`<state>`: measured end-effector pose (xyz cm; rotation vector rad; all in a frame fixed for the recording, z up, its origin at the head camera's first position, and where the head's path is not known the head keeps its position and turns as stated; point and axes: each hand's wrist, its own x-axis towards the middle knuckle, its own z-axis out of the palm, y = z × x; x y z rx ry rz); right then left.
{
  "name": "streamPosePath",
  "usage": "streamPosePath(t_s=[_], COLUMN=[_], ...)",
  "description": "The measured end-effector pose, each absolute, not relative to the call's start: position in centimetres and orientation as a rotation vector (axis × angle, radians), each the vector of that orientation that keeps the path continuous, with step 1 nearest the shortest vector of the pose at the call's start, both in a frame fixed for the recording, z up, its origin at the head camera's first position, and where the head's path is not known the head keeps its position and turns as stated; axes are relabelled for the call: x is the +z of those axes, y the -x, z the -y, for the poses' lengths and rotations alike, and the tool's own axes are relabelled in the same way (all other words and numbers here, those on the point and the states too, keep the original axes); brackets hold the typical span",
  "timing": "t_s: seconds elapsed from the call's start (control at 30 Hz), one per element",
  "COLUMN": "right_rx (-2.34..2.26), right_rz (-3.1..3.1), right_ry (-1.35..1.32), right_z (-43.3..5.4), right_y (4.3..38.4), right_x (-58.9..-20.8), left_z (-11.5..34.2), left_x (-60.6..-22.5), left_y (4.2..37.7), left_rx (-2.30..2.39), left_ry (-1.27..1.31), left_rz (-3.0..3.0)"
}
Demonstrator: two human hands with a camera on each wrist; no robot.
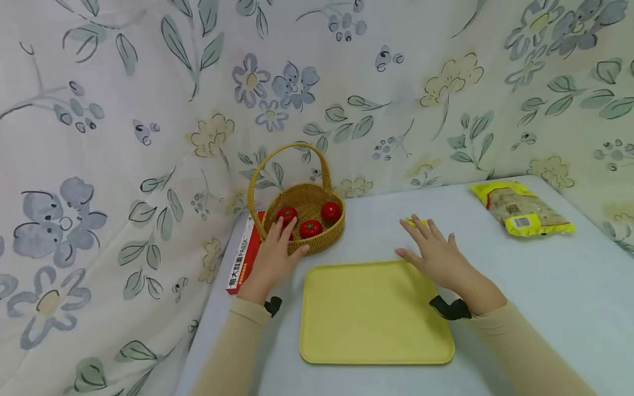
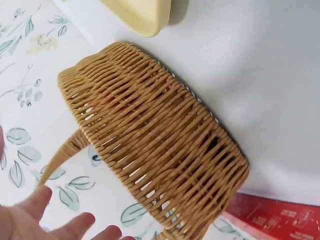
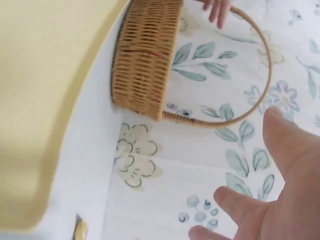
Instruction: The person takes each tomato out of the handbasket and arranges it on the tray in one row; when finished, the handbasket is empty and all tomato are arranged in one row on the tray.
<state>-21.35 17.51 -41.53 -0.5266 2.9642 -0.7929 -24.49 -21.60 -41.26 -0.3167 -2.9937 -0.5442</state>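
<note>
My left hand [image 1: 278, 259] hovers at the front left rim of a woven wicker basket [image 1: 329, 236], fingers spread. Three round red fruits [image 1: 311, 229], tomatoes by their look, lie inside. In the left wrist view the basket wall [image 2: 160, 135] fills the middle, and the left fingers [image 2: 75, 227] are extended below it, holding nothing. My right hand [image 1: 441, 261], also spread and holding nothing, is above the far right corner of a yellow tray [image 1: 376, 313]. A small yellow item [image 1: 418, 223] shows partly behind its fingers; its kind is unclear.
A red and white pasta box [image 1: 242, 258] lies left of the basket, partly under my left arm. A yellow bag [image 1: 520, 209] with a barcode and a clear window rests at the back right. Floral cloth [image 1: 376, 110] hangs behind and left of the white table.
</note>
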Motion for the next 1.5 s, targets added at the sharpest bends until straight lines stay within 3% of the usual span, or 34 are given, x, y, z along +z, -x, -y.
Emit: streamPosePath(t_s=[0.4,0.63,0.9,1.07,1.23,1.5], right_rx=[-1.353,-1.35,-1.292,-1.292,-1.304,-1.261], right_rz=[-2.607,-2.508,-2.665,-2.654,-2.612,-2.695], right_ry=[0.388,0.581,0.631,0.6,0.559,0.566], right_z=[-22.4,-22.7,-21.9,-22.0,-22.3,-22.7], right_y=[21.7,21.6,21.8,22.1,21.7,21.9], right_x=[-45.7,-48.9,-49.6,-50.0,-51.0,-51.3], left_z=[19.4,18.9,19.9,19.6,18.0,16.4], left_x=[-38.8,-39.4,-40.2,-39.2,-37.7,-40.5], left_y=[31.3,33.6,34.6,32.6,27.6,21.6], left_rx=[-0.411,-0.312,-0.336,-0.365,-0.498,-0.529], left_ry=[0.325,0.357,0.263,0.224,0.269,0.402], left_rz=[2.983,3.255,3.285,3.072,2.946,3.061])
